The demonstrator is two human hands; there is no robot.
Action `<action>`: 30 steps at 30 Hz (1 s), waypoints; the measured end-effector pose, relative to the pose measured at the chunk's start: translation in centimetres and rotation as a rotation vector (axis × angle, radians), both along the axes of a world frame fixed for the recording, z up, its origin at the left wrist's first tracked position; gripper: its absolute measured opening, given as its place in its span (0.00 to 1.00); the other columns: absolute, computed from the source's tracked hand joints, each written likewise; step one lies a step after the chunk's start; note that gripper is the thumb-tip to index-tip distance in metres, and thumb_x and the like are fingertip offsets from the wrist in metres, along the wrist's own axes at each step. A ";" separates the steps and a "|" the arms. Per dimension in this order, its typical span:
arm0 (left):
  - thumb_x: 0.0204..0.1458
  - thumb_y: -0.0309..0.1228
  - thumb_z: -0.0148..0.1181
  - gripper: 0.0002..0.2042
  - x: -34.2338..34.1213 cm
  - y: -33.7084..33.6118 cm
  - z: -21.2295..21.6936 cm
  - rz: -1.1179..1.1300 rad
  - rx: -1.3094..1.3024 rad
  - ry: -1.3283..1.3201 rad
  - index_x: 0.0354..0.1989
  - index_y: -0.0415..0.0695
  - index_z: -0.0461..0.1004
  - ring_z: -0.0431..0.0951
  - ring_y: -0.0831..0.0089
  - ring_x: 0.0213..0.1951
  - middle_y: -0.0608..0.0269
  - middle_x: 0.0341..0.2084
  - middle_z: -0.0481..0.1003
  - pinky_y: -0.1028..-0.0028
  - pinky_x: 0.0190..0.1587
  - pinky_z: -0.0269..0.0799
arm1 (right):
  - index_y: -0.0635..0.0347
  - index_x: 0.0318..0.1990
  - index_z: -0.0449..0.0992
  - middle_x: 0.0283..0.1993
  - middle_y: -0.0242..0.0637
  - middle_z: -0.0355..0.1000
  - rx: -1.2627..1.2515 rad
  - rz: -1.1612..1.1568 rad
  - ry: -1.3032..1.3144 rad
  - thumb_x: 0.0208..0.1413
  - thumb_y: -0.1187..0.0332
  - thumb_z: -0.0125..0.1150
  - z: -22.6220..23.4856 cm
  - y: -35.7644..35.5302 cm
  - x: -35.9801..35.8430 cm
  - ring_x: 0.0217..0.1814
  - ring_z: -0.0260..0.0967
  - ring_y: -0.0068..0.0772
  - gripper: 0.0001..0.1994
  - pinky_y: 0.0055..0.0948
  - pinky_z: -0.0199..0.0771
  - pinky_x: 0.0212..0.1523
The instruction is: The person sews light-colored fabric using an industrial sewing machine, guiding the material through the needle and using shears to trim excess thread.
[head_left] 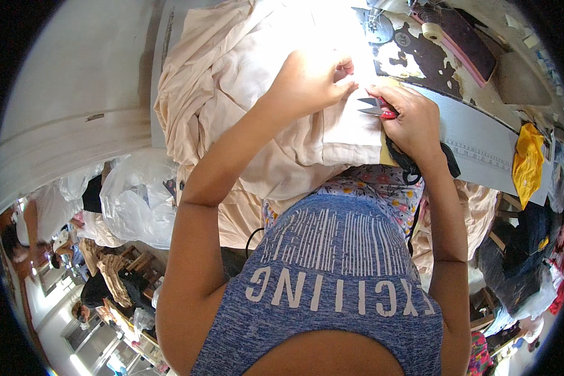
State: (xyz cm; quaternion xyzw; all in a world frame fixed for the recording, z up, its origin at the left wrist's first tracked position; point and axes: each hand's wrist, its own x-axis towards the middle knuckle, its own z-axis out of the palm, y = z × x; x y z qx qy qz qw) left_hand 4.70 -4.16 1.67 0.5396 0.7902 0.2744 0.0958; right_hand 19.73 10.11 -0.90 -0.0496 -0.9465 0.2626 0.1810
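Observation:
Over the brightly lit cream fabric, my left hand has its thumb and fingers curled close together. What it pinches, if anything, is lost in the glare. My right hand is closed around small red-handled scissors. Their blades are parted and point left, just above a stitched, folded edge of the fabric. The fabric spreads in loose folds across the table and hangs over its near edge toward my lap. A black strap-like thing lies beside my right wrist.
Metal sewing machine parts stand at the far right of the fabric. Beyond my right hand are a small roll and a phone in a pink case. A yellow cloth or bag hangs at the table's right edge. Clear plastic lies at left.

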 end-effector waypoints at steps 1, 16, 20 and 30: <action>0.45 0.33 0.62 0.07 0.0 0.2 -0.3 -0.019 0.043 0.074 0.28 0.43 0.76 0.75 0.71 0.23 0.61 0.23 0.75 0.74 0.27 0.70 | 0.53 0.40 0.78 0.39 0.38 0.76 0.002 -0.003 -0.014 0.35 0.74 0.56 0.0 0.0 0.0 0.39 0.74 0.41 0.19 0.32 0.74 0.37; 0.48 0.26 0.54 0.04 -1.9 0.8 -1.2 -0.026 0.069 0.015 0.30 0.39 0.72 0.77 0.65 0.26 0.57 0.22 0.75 0.71 0.32 0.72 | 0.53 0.41 0.78 0.34 0.43 0.75 -0.114 -0.030 -0.164 0.40 0.65 0.62 0.8 0.7 -0.1 0.34 0.73 0.45 0.16 0.36 0.72 0.34; 0.51 0.30 0.56 0.11 -2.1 1.0 0.4 -0.105 -0.145 -0.137 0.42 0.40 0.74 0.78 0.67 0.37 0.58 0.33 0.78 0.73 0.42 0.72 | 0.55 0.40 0.78 0.30 0.45 0.74 -0.223 -0.052 -0.273 0.44 0.56 0.64 1.8 1.1 -0.5 0.32 0.72 0.48 0.17 0.37 0.70 0.33; 0.49 0.28 0.55 0.11 -2.8 1.3 -0.3 -0.163 -0.069 0.040 0.42 0.43 0.73 0.76 0.63 0.34 0.57 0.32 0.76 0.71 0.39 0.71 | 0.59 0.39 0.77 0.30 0.47 0.74 -0.268 -0.023 -0.183 0.48 0.50 0.61 2.1 1.4 -1.3 0.32 0.72 0.48 0.20 0.38 0.70 0.35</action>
